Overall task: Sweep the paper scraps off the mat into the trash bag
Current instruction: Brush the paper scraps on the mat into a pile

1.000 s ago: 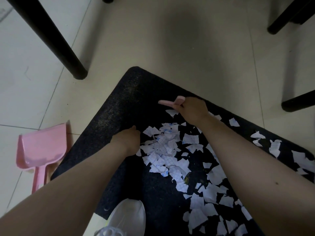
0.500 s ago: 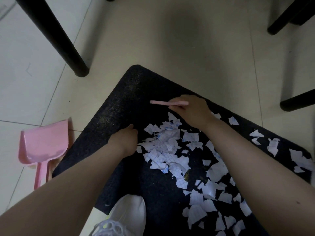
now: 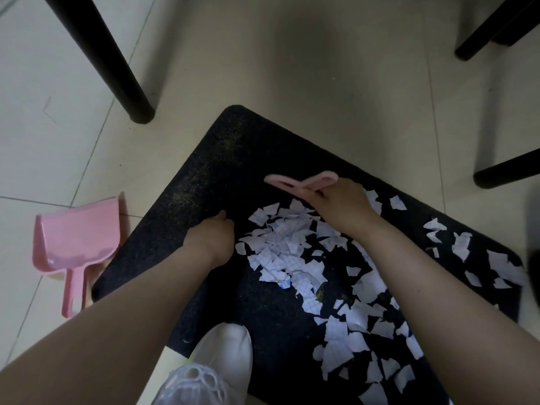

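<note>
A black mat (image 3: 222, 159) lies on the tiled floor with white, grid-lined paper scraps (image 3: 280, 249) heaped at its middle and more scattered toward the right edge and the near side. My right hand (image 3: 342, 203) is shut on a small pink brush (image 3: 295, 182), held just above the far side of the heap. My left hand (image 3: 211, 235) rests curled on the mat at the heap's left edge; whether it holds anything is hidden. No trash bag is in view.
A pink dustpan (image 3: 76, 238) lies on the floor just left of the mat. A black furniture leg (image 3: 117, 65) stands at the upper left, others (image 3: 505, 171) at the right. My white shoe (image 3: 216, 363) rests on the mat's near edge.
My right hand has turned the pink brush and shifted it slightly over the far side of the heap. My left hand stays at the heap's left edge. The heap has tightened a little.
</note>
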A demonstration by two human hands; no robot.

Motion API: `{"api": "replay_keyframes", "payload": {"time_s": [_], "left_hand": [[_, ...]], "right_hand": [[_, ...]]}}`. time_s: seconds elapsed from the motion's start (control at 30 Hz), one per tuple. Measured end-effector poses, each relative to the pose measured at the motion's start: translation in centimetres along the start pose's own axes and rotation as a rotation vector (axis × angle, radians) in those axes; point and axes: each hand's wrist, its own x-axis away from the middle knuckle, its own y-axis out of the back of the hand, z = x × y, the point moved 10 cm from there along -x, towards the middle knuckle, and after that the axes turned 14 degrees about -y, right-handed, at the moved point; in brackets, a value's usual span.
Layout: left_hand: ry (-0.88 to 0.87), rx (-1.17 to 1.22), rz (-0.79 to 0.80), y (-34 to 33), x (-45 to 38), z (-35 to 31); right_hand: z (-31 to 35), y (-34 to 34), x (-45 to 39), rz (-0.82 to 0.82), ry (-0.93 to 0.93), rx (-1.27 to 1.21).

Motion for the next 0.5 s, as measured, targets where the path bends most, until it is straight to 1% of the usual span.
{"api": "replay_keyframes", "payload": {"time_s": [0.03, 0.1, 0.17, 0.23, 0.27, 0.33, 0.4, 0.5], "left_hand": [[0.002, 0.000, 0.002, -0.1, 0.1, 0.0], [0.016, 0.002, 0.007, -0.3, 0.4, 0.0], [0.038, 0.006, -0.008, -0.3, 0.8, 0.2], [0.059, 0.007, -0.037, -0.2, 1.4, 0.5], [0.060, 0.002, -0.042, -0.2, 1.6, 0.6], [0.053, -0.011, -0.038, -0.4, 1.8, 0.6], [0.053, -0.005, -0.036, -0.6, 2.0, 0.7], [0.048, -0.007, -0.026, -0.6, 2.1, 0.7]], "right_hand": [[0.6, 0.7, 0.4, -0.058, -0.031, -0.073], [1.6, 0.6, 1.4, -0.089, -0.130, -0.377], [2.4, -2.0, 2.4, -0.042, -0.272, -0.691], [3.4, -5.8, 3.4, 0.022, -0.394, -0.860], [3.8, -7.5, 4.0, 0.037, -0.439, -0.898], [4.2, -10.1, 4.8, 0.027, -0.484, -0.900], [3.7, -11.3, 5.5, -0.028, -0.500, -0.839], [1.2, -10.7, 6.8, -0.144, -0.563, -0.749]]}}
